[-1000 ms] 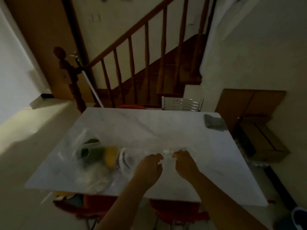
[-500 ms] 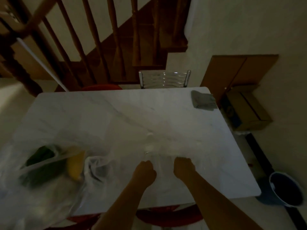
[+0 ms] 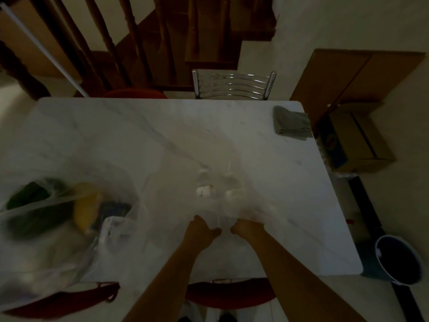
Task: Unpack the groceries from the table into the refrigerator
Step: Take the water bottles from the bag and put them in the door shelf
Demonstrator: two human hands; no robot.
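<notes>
Pretty dim shot, looking straight down at a white marble table. Both hands are out in front near the close edge: the left hand and right hand are each bunched into a fist on the thin plastic of a clear bag, pinching it up just beside each other with a small gap between them. Through the bag you can make out two pale bottles lying side by side, just beyond the knuckles, but it's too blurry to say what's in them. Off to the left there's a second bag spread over the table's corner, holding something dark green, something yellow next to it, and a bluish pack touching the yellow one; all of it is smeared by motion blur so I can't tell what they are exactly. A folded grey cloth sits at the far right corner, well apart from the bags. A chrome chair is tucked in at the far side, with wooden stairs behind it. On the floor to the right there's a cardboard box and a dark bucket.
</notes>
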